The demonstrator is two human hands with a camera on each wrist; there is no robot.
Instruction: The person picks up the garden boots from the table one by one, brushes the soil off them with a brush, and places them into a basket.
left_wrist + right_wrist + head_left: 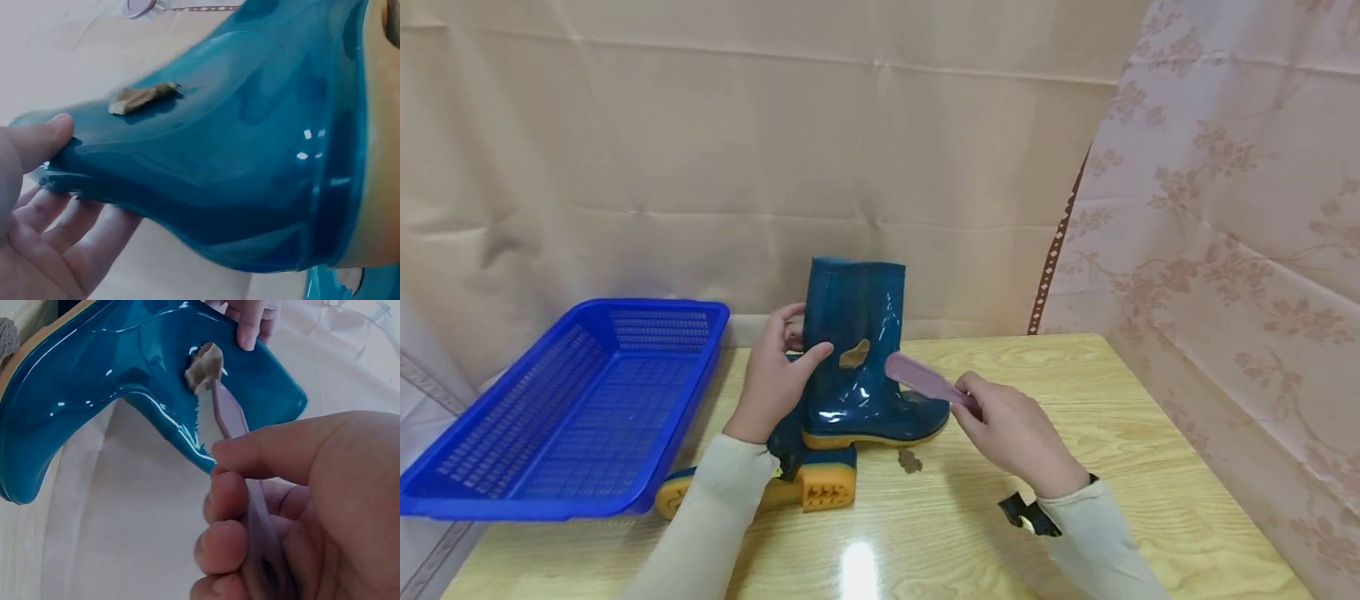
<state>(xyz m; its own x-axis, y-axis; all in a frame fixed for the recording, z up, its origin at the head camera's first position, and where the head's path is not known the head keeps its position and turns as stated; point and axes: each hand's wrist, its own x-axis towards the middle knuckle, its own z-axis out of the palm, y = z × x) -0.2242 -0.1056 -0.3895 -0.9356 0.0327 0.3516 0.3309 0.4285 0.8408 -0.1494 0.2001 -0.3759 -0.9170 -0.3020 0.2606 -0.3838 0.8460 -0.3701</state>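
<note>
A glossy dark teal rain boot [857, 300] with a yellow sole stands upright on the wooden table, toe to the right. My left hand [777, 379] grips its shaft from the back edge, thumb on the near side and fingers behind. A patch of brown mud [853, 354] sticks to the shaft, close to that thumb. My right hand [1015, 429] holds a pinkish-purple brush [921, 377] by its handle, with the head by the front of the shaft. In the right wrist view, its white bristles [207, 422] face the boot, and the head's tip overlaps the mud.
A second boot [829, 487] lies on its side at the near left, its yellow sole toward me. One clump of mud [910, 461] lies on the table in front of the upright boot. At the left stands a blue plastic basket [658, 331]. Beige curtain [962, 208] hangs behind.
</note>
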